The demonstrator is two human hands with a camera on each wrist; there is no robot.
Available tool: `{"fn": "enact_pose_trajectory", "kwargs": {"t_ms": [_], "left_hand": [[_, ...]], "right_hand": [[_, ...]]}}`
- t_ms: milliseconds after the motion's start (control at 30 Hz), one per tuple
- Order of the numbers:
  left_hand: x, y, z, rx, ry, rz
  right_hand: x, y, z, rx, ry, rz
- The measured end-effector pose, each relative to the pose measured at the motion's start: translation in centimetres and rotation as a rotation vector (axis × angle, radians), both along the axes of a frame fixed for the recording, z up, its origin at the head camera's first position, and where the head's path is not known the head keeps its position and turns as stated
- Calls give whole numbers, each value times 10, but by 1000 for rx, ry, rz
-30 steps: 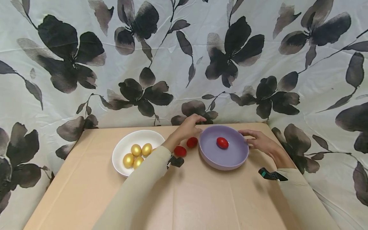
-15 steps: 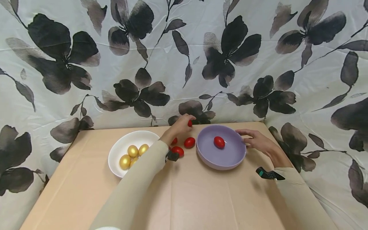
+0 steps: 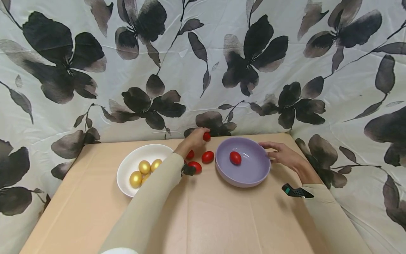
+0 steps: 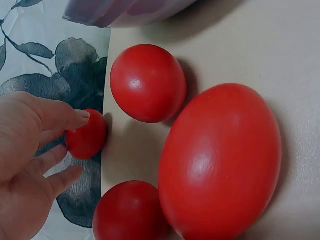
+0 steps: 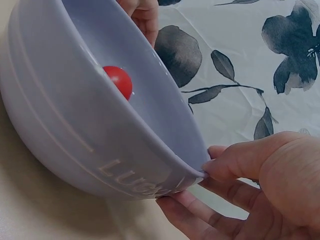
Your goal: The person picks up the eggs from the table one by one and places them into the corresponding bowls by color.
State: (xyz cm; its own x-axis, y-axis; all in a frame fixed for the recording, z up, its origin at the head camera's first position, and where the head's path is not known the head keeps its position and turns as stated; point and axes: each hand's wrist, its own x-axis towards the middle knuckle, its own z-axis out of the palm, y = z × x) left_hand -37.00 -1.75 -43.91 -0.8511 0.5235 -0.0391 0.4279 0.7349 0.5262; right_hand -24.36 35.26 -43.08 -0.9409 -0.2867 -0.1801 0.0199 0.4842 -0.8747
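My left hand [image 3: 192, 140] is at the table's far edge, its thumb and fingers around a red egg [image 4: 86, 134] there. Three more red eggs lie below that hand: one near the bowl [image 3: 207, 157], one in front [image 3: 195, 167], and one partly hidden by the wrist [image 3: 190, 154]. With its thumb on the rim and fingers against the outside, my right hand [image 5: 250, 185] grips the purple bowl [image 3: 243, 180]. A single red egg [image 3: 235, 158] sits inside that bowl.
To the left stands a white bowl [image 3: 124, 176] with several gold eggs [image 3: 135, 179], partly covered by the left sleeve [image 3: 152, 197]. The light brown table [image 3: 222, 218] ends at a floral cloth [image 3: 203, 53] hanging behind it.
My left hand has drawn left from beside the purple bowl, and a red egg now shows at its fingers. The egg in the bowl has rolled slightly left. My right hand stays at the rim.
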Motion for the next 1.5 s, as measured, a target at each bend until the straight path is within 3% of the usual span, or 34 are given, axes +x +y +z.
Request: {"fn": "enact_pose_trajectory", "kwargs": {"t_ms": [200, 433, 667, 900, 1100, 1233, 1367, 1500], "left_hand": [[-2, -1, -1, -20, 57, 27], [3, -3, -1, -94, -25, 87], [5, -7, 0, -97, 24, 100], [11, -11, 0, -62, -32, 119], [15, -15, -1, -42, -29, 127], [17, -18, 1, 12, -60, 138], [19, -21, 3, 58, -54, 146], [22, -22, 7, 78, -5, 130]], "right_hand": [[0, 0, 0, -3, -3, 7], [0, 1, 0, -5, -13, 5], [1, 0, 2, 0, -11, -12], [3, 0, 0, -14, -10, -6], [4, 0, -1, -6, -1, 5], [5, -1, 1, -10, -3, 7], [6, -2, 1, 6, -6, 2], [6, -3, 1, 28, -4, -4]]}}
